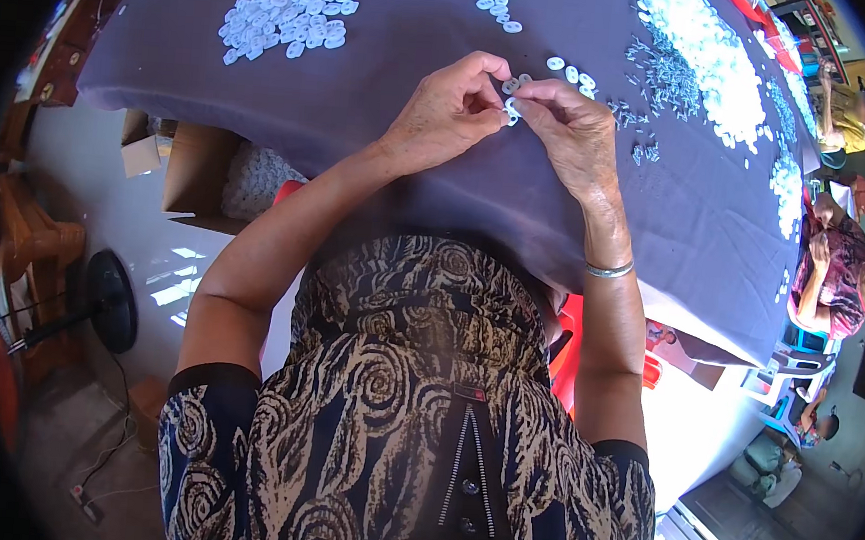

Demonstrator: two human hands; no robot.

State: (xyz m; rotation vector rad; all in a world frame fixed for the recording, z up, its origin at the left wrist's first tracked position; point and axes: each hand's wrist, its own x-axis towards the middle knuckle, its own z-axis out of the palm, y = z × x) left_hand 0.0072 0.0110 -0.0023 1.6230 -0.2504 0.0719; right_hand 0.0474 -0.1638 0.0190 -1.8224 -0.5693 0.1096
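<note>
Over the dark bench (697,223), left of the grey bits (669,78), left hand (449,103) and right hand (574,137) pinch small plastic pieces (511,87); a soft, steady grip should help.

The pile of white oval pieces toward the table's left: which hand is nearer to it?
Left. The left hand is to the right of the white pile, closer to the person; the right hand is farther right, beyond it.

Got pale floor (107,185) on the left, splashed with sunlight (176,287), plus chunky wooden furniture (42,238) by the edge and plastic stools (772,382) over right.
</note>
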